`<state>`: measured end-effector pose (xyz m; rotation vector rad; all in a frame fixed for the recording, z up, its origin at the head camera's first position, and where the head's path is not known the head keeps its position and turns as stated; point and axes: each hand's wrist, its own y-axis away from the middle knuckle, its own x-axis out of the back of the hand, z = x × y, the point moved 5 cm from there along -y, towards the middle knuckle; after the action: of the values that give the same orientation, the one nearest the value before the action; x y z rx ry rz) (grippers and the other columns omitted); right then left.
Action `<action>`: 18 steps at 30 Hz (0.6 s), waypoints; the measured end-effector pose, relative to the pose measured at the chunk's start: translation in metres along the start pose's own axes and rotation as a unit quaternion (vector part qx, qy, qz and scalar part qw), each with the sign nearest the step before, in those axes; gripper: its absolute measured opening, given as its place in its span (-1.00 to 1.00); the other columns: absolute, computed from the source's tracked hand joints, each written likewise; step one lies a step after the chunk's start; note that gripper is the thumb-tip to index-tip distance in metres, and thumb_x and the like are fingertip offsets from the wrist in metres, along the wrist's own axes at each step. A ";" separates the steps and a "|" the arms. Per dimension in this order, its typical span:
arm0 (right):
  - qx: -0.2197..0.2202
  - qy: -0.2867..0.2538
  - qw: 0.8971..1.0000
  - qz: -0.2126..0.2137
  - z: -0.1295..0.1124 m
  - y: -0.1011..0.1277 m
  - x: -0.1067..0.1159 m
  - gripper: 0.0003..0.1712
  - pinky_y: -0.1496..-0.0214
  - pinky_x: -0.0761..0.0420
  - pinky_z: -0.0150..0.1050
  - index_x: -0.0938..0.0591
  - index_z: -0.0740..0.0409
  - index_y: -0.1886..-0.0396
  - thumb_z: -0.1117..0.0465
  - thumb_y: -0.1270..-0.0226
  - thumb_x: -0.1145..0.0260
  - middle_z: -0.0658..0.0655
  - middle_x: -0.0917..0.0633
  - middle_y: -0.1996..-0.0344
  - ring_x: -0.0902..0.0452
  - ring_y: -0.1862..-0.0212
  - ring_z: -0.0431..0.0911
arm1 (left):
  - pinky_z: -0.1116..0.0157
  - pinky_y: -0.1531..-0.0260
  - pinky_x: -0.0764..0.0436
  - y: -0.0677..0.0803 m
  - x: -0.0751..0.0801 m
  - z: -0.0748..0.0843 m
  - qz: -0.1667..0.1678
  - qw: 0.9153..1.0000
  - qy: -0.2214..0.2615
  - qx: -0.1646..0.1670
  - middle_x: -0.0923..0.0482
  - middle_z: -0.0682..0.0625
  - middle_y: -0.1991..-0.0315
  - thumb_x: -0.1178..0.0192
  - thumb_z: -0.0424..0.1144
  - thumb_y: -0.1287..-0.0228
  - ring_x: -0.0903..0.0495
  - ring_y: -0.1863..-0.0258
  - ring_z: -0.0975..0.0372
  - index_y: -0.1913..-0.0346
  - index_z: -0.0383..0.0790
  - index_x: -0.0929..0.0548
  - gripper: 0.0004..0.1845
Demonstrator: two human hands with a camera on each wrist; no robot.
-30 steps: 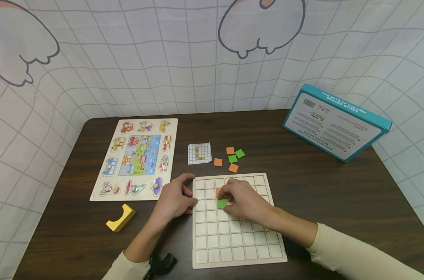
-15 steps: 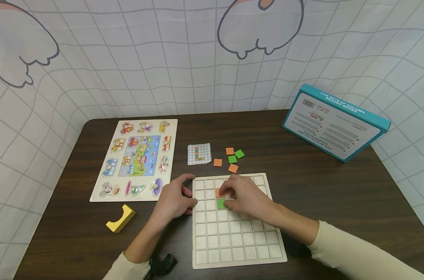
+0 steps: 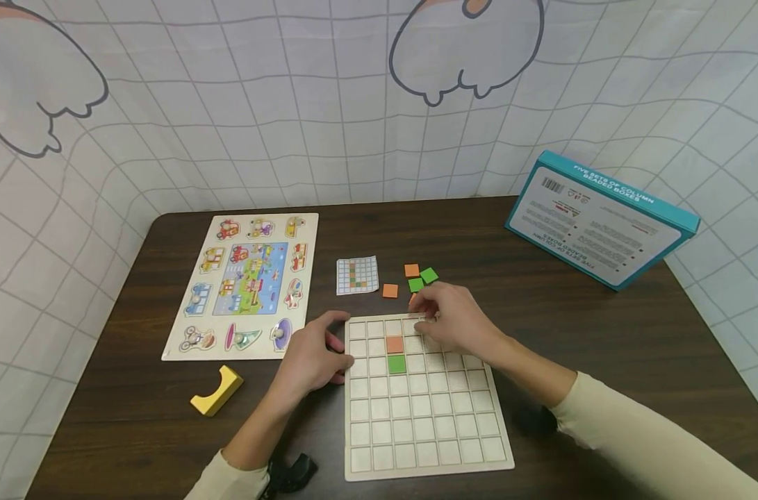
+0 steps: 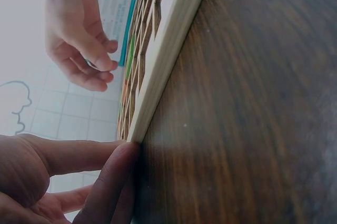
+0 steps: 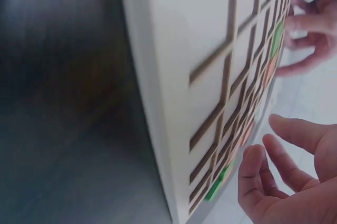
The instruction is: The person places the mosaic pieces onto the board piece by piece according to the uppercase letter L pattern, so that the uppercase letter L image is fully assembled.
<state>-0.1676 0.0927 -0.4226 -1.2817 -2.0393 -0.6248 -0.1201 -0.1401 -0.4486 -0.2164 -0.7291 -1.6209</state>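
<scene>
A wooden grid board point(image 3: 425, 430) lies on the dark table. My left hand point(image 3: 312, 357) rests at its left side, and in the left wrist view the fingertips point(image 4: 126, 153) touch its edge. One orange tile point(image 3: 394, 344) sits in a cell, with a green tile point(image 3: 397, 364) in the cell just below. My right hand point(image 3: 456, 323) hovers over the board's far edge, thumb and fingers apart and nothing between them. Beyond its fingertips lies a loose orange tile, mostly hidden. Near it are two orange tiles point(image 3: 412, 270) and two green tiles point(image 3: 429, 276).
A small printed grid card point(image 3: 357, 275) lies behind the board. To the left are a picture puzzle board point(image 3: 187, 340) and a yellow arch block point(image 3: 217, 392). At the back right stands a teal-edged box point(image 3: 604, 219). Something black point(image 3: 297, 472) lies by the left wrist.
My right hand has moved off the orange and green tiles on the board, up and right to the far edge by the loose tiles. My left hand has stayed put.
</scene>
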 end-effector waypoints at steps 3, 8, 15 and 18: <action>-0.003 -0.004 1.000 0.006 0.007 -0.008 0.004 -0.81 0.11 -0.64 -0.23 -0.78 0.18 0.17 0.37 -0.19 -0.49 0.11 -0.72 0.24 -0.59 0.21 -0.08 | 0.24 0.65 -0.75 0.000 0.000 -0.001 0.000 1.000 0.000 0.000 -0.58 -0.12 0.34 -0.46 -0.51 -0.03 -0.65 0.72 0.19 -0.36 -0.13 -0.56 -0.26; -0.017 0.007 1.000 0.008 0.016 -0.018 0.005 -0.82 0.13 -0.62 -0.23 -0.78 0.16 0.17 0.34 -0.22 -0.50 0.12 -0.69 0.26 -0.57 0.21 -0.08 | 0.25 0.65 -0.75 0.000 -0.001 -0.001 0.000 1.000 -0.002 -0.002 -0.59 -0.11 0.34 -0.45 -0.51 -0.03 -0.65 0.71 0.20 -0.36 -0.14 -0.56 -0.26; -0.018 0.009 1.000 0.008 0.019 -0.025 0.002 -0.83 0.12 -0.64 -0.20 -0.78 0.19 0.18 0.36 -0.21 -0.50 0.13 -0.69 0.25 -0.58 0.20 -0.06 | 0.26 0.65 -0.74 -0.001 -0.001 0.000 -0.001 1.000 -0.007 0.000 -0.59 -0.11 0.34 -0.46 -0.51 -0.04 -0.66 0.70 0.20 -0.36 -0.14 -0.56 -0.26; -0.023 0.009 1.000 0.005 0.019 -0.027 0.002 -0.83 0.12 -0.65 -0.19 -0.78 0.19 0.18 0.36 -0.22 -0.49 0.13 -0.70 0.22 -0.58 0.20 -0.06 | 0.25 0.65 -0.74 -0.001 -0.001 -0.001 -0.001 1.000 -0.007 0.002 -0.59 -0.11 0.34 -0.46 -0.51 -0.04 -0.66 0.70 0.19 -0.36 -0.14 -0.56 -0.26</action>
<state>-0.1982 0.0955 -0.4356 -1.3083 -2.0135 -0.6784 -0.1202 -0.1394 -0.4500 -0.2244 -0.7439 -1.6204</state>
